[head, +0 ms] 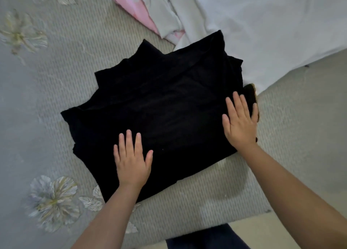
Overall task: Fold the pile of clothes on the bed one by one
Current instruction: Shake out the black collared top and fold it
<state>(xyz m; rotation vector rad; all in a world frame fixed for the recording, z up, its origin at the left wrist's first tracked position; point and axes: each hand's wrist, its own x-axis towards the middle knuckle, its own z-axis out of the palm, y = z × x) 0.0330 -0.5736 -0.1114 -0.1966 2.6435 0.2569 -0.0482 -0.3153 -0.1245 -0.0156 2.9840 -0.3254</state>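
Observation:
A black garment (159, 106) lies folded in several layers on the bed (56, 98), its edges fanned out at the far left. My left hand (132, 159) presses flat on its near edge, fingers straight and spread. My right hand (241, 122) lies flat on its right edge, fingers straight. A small dark piece with a tan rim (252, 94) shows just beyond the right hand's fingertips.
A white cloth (272, 29) is spread at the far right, touching the black garment's far corner. A pink and white printed garment (142, 6) lies at the far middle. The grey bedspread carries embroidered flowers (52, 200) at the left. The bed's near edge runs below my forearms.

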